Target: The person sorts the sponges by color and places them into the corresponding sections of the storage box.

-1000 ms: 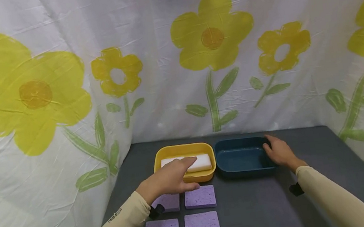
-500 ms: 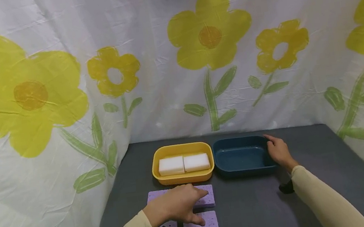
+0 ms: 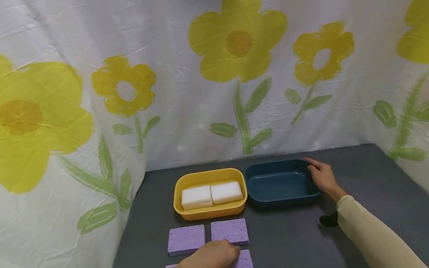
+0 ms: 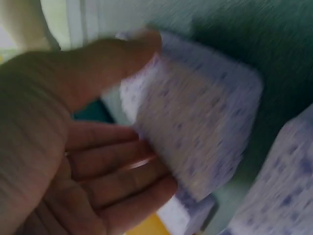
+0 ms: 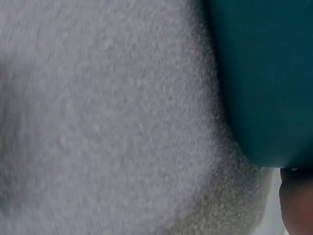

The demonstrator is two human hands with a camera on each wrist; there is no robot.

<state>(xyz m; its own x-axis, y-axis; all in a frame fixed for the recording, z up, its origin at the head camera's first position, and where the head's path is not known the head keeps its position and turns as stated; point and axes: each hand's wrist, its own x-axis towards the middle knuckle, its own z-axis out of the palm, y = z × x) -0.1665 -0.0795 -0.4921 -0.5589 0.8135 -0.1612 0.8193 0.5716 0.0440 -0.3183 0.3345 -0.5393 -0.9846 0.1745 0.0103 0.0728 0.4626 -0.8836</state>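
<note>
Four purple speckled sponges would form two rows, so I see several on the dark table; the front right sponge [image 3: 244, 265] is under my left hand [image 3: 210, 265]. My thumb and fingertips pinch its opposite edges, also seen in the left wrist view on the speckled sponge [image 4: 190, 112]. Behind it lies another purple sponge [image 3: 230, 231], with one more sponge [image 3: 186, 239] to its left. The front left one is mostly hidden by my hand. My right hand [image 3: 325, 180] rests against the right end of a dark blue tray [image 3: 283, 200], index finger straight at its far corner.
Left of the blue tray, nearly touching it, stands a yellow tray [image 3: 211, 212] with two white sponges [image 3: 196, 198] side by side inside. A white flower-printed curtain [image 3: 184, 124] borders the table [image 3: 288, 251] at the back and sides.
My left hand has moved from over the yellow tray toward me and down onto the front right purple sponge, uncovering the white sponges. My right hand stays at the blue tray.
</note>
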